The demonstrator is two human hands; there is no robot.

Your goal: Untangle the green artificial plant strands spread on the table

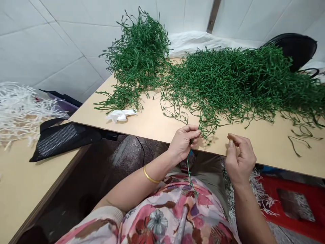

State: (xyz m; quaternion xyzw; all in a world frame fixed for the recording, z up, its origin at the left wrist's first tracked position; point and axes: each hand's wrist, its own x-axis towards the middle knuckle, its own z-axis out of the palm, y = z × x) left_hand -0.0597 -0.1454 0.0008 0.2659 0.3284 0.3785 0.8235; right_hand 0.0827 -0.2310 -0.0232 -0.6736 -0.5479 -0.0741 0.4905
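A tangled mass of thin green strands (228, 79), perhaps artificial vine, spreads across the right of the pale wooden table (254, 145). A second heap of them (137, 57) stands to its left. My left hand (182, 144) is shut on a few strands at the table's front edge, and one green strand (189, 174) hangs below it. My right hand (240, 159) is apart from the strands, just over the edge, with its thumb and forefinger close together. Anything between those fingers is too thin to tell.
A crumpled white tissue (120, 115) lies on the table. To the left, a lower table (27, 193) holds white strands (17, 113) and a black bag (63, 139). A red crate (291, 203) sits on the floor at right. White walls rise behind.
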